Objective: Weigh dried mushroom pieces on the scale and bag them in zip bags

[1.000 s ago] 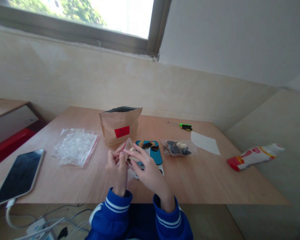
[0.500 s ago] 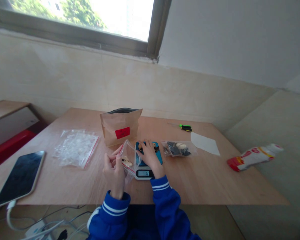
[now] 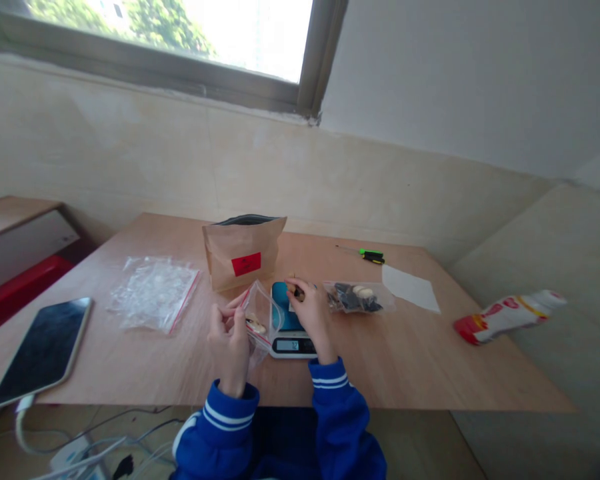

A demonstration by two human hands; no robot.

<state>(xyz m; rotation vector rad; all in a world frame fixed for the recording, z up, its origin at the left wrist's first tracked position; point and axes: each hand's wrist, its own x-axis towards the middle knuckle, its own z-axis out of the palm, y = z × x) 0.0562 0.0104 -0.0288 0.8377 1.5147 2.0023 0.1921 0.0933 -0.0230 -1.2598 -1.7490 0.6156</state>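
Sleeves of blue with white stripes come up from the near edge of the wooden table (image 3: pixel 430 360). Left hand (image 3: pixel 229 337) sits nearest, its thumb and fingers pinched on the lip of a small clear zip bag (image 3: pixel 258 315), which it holds up with the mouth open toward two o'clock; a pale piece lies in the bag's bottom. Right hand (image 3: pixel 309 310) is just beyond, at about two o'clock from the left, over the blue pan of the small scale (image 3: pixel 290 333), whose display faces the near edge. Its fingertips are closed on a small dark-and-tan piece (image 3: pixel 296 291) at the pan's far side. That piece lies at two o'clock from the bag's mouth, near it, and the right hand is the nearer one. Just right of the hand lies a filled clear bag (image 3: pixel 356 297) of dark and pale pieces. Farther off, at eleven o'clock, a brown paper pouch (image 3: pixel 243 257) stands upright and open.
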